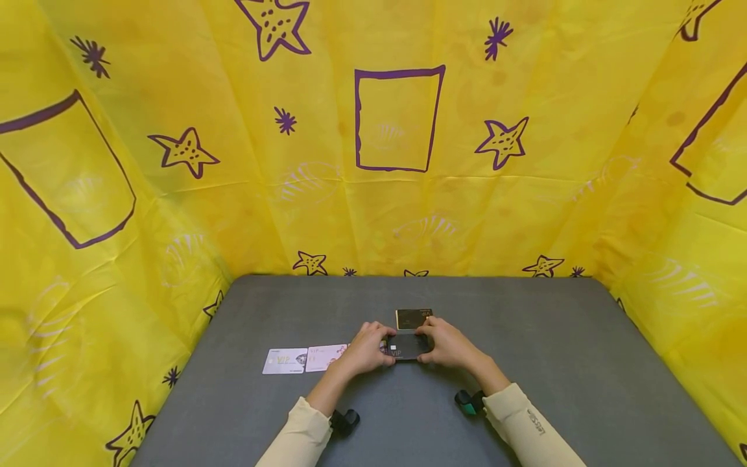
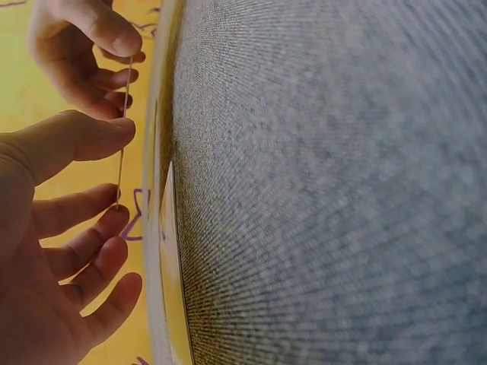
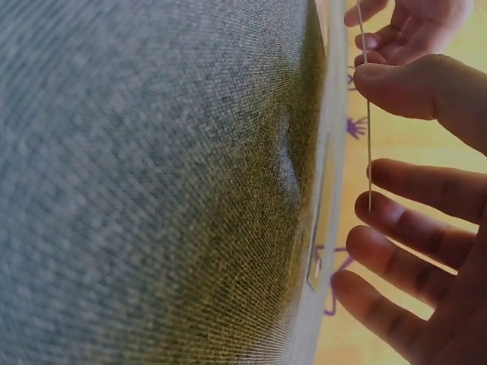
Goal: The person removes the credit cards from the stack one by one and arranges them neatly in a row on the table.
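Between both hands is a black bank-style card (image 1: 407, 347) with a small chip and "VIP" lettering. My left hand (image 1: 369, 348) pinches its left end between thumb and fingers. At its right end, my right hand (image 1: 448, 344) pinches it the same way. Seen edge-on in the left wrist view, the card (image 2: 121, 171) is a thin line, apart from the tabletop. The right wrist view also shows the thin card (image 3: 369, 137) held at thumb and fingertips. Just beyond it, a black card with a gold edge (image 1: 413, 318) lies on the table, partly covered by right-hand fingers.
Left of the hands, a white VIP card (image 1: 284, 361) and a pink card (image 1: 324, 358) lie side by side on the grey table (image 1: 233, 415). The left hand covers the pink card's right side. A yellow patterned cloth (image 1: 397, 214) surrounds the table's back and sides.
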A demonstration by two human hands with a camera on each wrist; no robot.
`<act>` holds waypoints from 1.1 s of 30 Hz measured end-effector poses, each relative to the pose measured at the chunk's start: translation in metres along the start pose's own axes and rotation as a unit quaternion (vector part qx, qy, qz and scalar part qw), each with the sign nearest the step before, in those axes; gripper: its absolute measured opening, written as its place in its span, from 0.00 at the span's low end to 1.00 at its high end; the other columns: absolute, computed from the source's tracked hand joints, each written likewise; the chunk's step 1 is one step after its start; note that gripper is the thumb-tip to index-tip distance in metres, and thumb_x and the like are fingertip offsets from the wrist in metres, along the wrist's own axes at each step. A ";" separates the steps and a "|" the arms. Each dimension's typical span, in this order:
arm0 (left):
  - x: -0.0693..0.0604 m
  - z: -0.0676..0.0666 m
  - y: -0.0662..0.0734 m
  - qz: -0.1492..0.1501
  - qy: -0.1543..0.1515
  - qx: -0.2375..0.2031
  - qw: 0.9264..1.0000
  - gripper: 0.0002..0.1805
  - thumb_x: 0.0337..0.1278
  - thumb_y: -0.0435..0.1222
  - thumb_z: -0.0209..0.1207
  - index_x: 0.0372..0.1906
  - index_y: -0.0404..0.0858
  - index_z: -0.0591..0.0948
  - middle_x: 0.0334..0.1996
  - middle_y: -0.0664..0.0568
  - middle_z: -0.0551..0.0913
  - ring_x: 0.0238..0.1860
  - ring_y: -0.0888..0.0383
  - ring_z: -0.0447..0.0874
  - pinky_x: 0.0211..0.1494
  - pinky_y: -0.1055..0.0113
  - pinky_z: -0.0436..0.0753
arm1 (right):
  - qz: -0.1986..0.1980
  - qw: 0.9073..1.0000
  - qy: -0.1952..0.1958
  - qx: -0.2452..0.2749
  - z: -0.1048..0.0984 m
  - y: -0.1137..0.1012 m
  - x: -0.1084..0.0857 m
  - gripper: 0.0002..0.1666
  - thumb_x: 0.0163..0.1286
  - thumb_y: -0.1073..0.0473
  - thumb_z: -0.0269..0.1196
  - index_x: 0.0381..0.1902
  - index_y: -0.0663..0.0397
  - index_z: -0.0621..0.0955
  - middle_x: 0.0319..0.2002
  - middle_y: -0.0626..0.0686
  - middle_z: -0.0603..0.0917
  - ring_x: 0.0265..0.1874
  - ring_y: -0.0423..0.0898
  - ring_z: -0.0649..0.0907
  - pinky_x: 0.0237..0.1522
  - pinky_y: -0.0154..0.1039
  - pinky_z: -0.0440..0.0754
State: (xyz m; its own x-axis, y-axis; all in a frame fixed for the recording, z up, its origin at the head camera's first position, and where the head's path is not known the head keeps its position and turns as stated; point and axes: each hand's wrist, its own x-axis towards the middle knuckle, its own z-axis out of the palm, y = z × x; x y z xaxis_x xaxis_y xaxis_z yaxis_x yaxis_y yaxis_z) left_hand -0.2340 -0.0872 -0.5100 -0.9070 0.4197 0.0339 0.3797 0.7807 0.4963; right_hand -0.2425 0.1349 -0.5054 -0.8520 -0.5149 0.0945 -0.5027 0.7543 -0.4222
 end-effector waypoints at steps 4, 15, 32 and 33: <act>0.001 0.001 0.000 0.008 0.000 0.020 1.000 0.28 0.40 0.41 0.73 0.53 0.40 0.82 0.48 0.48 0.81 0.49 0.51 0.73 0.54 0.57 0.74 | -0.006 1.000 0.002 -0.003 0.001 0.001 0.000 0.30 0.47 0.53 0.77 0.48 0.58 0.84 0.38 0.49 0.77 0.35 0.41 0.73 0.40 0.40 0.75; 0.001 0.002 0.001 0.010 -0.009 0.047 0.999 0.27 0.39 0.43 0.74 0.50 0.39 0.82 0.45 0.48 0.81 0.47 0.51 0.73 0.52 0.54 0.74 | -0.011 1.000 -0.009 -0.002 0.006 0.002 0.002 0.28 0.48 0.55 0.77 0.48 0.59 0.84 0.37 0.49 0.76 0.33 0.40 0.72 0.37 0.36 0.73; 0.005 0.001 0.000 0.000 -0.023 0.054 0.998 0.27 0.39 0.43 0.75 0.49 0.40 0.83 0.43 0.49 0.80 0.46 0.52 0.72 0.51 0.55 0.74 | -0.002 0.999 -0.032 -0.009 0.007 0.003 0.007 0.28 0.50 0.55 0.76 0.49 0.60 0.84 0.38 0.51 0.78 0.35 0.42 0.75 0.42 0.42 0.77; 0.006 0.000 0.000 -0.002 -0.026 0.053 0.998 0.27 0.39 0.44 0.75 0.49 0.40 0.83 0.43 0.49 0.80 0.46 0.52 0.72 0.51 0.55 0.73 | -0.004 0.999 -0.034 -0.010 0.007 0.004 0.007 0.28 0.50 0.55 0.76 0.49 0.60 0.84 0.38 0.51 0.78 0.35 0.43 0.76 0.42 0.42 0.77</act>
State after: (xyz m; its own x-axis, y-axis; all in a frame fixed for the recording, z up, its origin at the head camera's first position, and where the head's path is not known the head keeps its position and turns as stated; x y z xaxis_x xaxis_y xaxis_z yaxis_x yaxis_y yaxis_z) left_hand -0.2388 -0.0845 -0.5100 -0.8992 0.4373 -0.0152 0.3951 0.8265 0.4009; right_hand -0.2496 0.1312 -0.5121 -0.8367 -0.5465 0.0362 -0.5124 0.7578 -0.4039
